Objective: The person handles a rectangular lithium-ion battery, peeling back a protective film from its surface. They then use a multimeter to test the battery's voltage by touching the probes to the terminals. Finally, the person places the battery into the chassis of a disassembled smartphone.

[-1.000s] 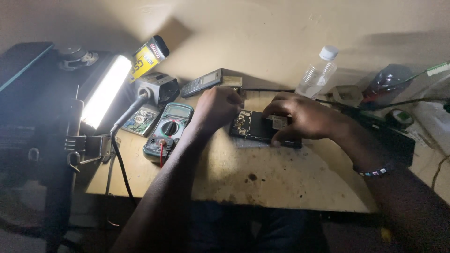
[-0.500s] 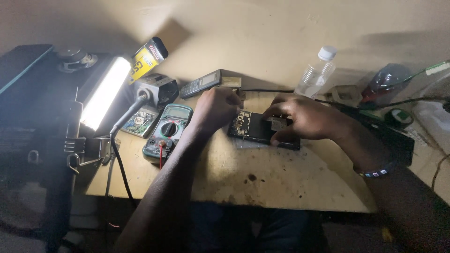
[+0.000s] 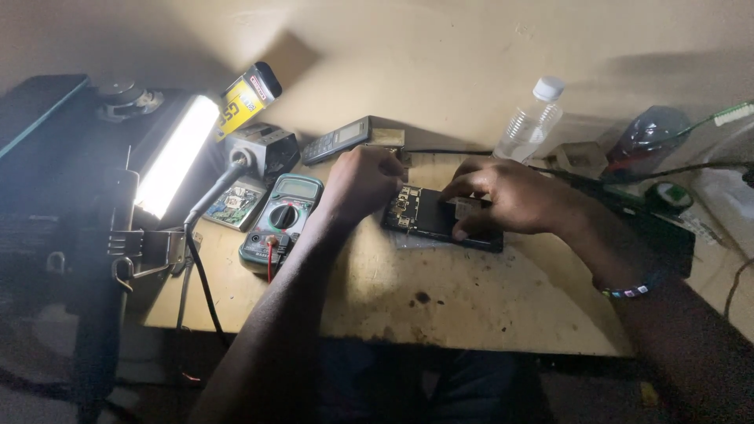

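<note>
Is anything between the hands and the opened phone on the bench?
Nothing visible. The left hand rests at the opened phone by its left end, and the right hand lies on its right part, fingers touching it. The multimeter sits off to the left, clear of both.

Bare forearms; a beaded bracelet (image 3: 628, 290) circles the right wrist.

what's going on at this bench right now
A person works with both bare hands on an opened phone lying flat on a worn wooden table, its circuit board exposed. The left hand rests at the phone's left end; the right hand presses fingers on its dark middle. A green multimeter lies to the left, beside a lit lamp. A plastic bottle stands behind.
</note>
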